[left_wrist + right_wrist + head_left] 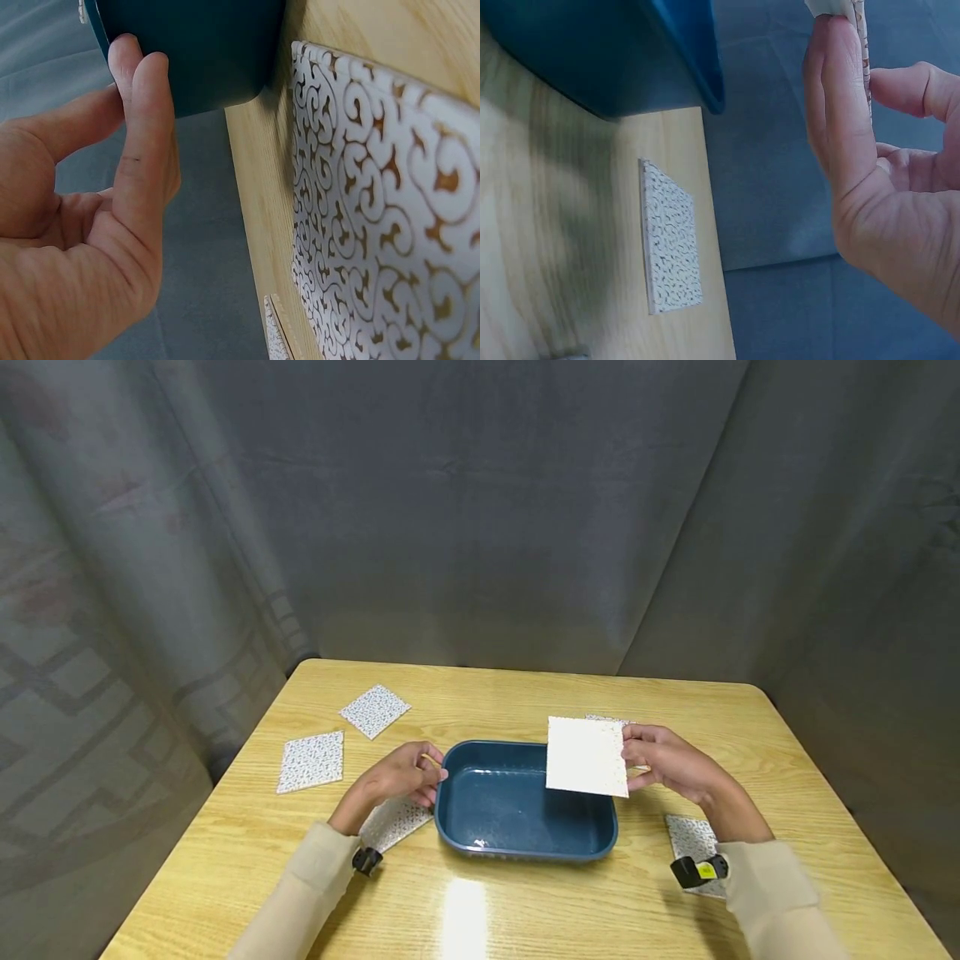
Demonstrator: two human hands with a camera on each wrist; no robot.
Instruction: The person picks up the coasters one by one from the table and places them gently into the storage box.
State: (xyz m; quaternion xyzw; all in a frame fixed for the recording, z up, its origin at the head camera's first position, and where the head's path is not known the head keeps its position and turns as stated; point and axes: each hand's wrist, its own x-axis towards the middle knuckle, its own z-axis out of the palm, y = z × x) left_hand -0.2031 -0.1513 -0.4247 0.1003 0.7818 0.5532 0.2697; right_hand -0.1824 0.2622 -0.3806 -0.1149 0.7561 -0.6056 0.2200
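A dark blue rectangular tub stands in the middle of the table. My left hand pinches its left rim, the thumb at the edge and the fingers against the outer wall. Above the tub's right end, my right hand holds a square coaster by its right edge, between thumb and fingers. The coaster's plain cream face shows in the head view; only its thin edge appears in the right wrist view. Beneath my left hand lies a patterned square coaster, partly hidden in the head view.
Two patterned coasters lie on the left, one farther back and one nearer. Another coaster is mostly covered behind my right hand. One more coaster lies under my right wrist. Grey curtains hang behind the wooden table.
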